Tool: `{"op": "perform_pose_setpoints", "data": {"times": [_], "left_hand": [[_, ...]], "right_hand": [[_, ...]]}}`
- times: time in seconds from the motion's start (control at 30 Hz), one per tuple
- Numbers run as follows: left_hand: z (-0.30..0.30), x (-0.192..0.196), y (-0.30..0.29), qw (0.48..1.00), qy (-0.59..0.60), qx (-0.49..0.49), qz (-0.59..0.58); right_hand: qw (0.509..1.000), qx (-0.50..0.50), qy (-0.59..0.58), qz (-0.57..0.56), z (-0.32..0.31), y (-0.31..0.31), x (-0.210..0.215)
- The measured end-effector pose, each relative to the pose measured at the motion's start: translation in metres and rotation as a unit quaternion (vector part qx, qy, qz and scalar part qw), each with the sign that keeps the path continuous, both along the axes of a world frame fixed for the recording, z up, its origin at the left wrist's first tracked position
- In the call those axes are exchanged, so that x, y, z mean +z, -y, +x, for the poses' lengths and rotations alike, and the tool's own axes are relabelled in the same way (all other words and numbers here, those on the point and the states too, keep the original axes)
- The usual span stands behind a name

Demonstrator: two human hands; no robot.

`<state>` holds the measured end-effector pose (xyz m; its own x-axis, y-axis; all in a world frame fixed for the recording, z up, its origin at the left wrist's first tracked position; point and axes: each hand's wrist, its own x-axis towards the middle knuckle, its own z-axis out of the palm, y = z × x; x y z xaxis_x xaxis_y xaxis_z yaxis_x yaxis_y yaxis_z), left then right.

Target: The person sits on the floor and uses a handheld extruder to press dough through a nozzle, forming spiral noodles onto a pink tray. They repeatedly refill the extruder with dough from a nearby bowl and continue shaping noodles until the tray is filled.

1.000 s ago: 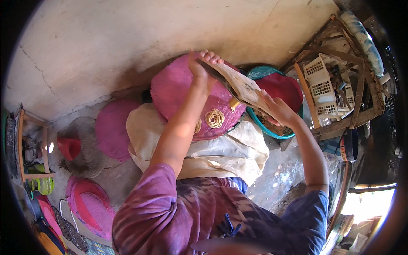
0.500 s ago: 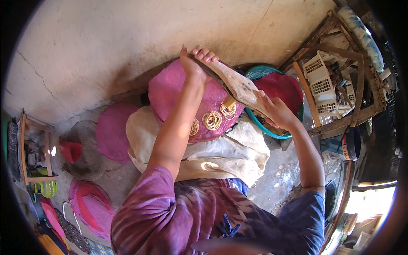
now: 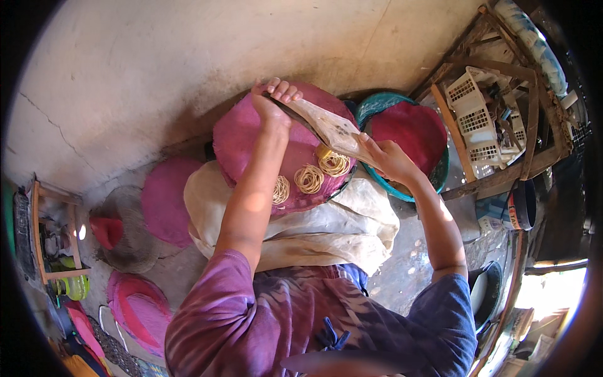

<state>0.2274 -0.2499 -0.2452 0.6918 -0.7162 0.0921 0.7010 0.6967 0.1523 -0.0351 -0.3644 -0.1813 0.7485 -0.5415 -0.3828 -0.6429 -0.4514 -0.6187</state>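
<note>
My left hand [image 3: 274, 103] is closed round the upper left end of a long, pale, worn wooden tool [image 3: 336, 129] that looks like a hand press. My right hand [image 3: 389, 158] grips its lower right end. Beneath the tool's middle shows a small yellow cylinder [image 3: 323, 151], right above a coil of thin yellowish strands [image 3: 335, 164]. Left of it lies a similar coil [image 3: 309, 180], and another coil [image 3: 281, 190] is partly hidden by my left forearm. The coils rest on a round pink cloth-covered surface [image 3: 245, 135].
Cream cloth [image 3: 210, 195] drapes over my lap. A teal basin [image 3: 447, 164] with dark red cloth [image 3: 408, 132] stands to the right, beside a wooden frame [image 3: 534, 169] and white plastic crate [image 3: 474, 113]. Pink round pieces [image 3: 166, 201] lie left. The wall [image 3: 188, 63] rises beyond.
Both hands and the wooden tool have shifted slightly left, my left hand also lower. The coil beneath the yellow cylinder looks fuller. Both hands keep their grip.
</note>
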Motion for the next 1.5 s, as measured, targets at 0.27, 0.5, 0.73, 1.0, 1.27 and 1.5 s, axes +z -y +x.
{"op": "perform_pose_setpoints", "data": {"times": [0.27, 0.5, 0.73, 1.0, 1.27, 1.5], "left_hand": [[-0.089, 0.099, -0.091, 0.692, 0.695, -0.024, 0.194], [-0.180, 0.054, -0.147, 0.499, 0.794, -0.298, 0.177], [-0.259, 0.014, -0.142, 0.265, 0.927, 0.017, 0.264], [-0.254, -0.011, -0.103, 0.639, 0.753, -0.129, 0.091], [-0.251, 0.006, -0.113, 0.474, 0.779, -0.240, 0.334], [-0.171, 0.030, -0.097, 0.692, 0.642, 0.094, 0.317]], "right_hand": [[0.985, 0.127, 0.116, 0.003, -0.038, -0.038, 0.105], [0.921, 0.307, 0.199, -0.134, -0.071, -0.077, 0.021], [0.822, 0.349, 0.448, -0.047, -0.042, -0.084, 0.002], [0.787, 0.494, 0.325, -0.176, -0.073, -0.127, 0.094], [0.931, 0.093, 0.306, -0.174, -0.118, -0.077, 0.090], [0.554, -0.377, 0.742, -0.027, -0.122, 0.020, 0.098]]}}
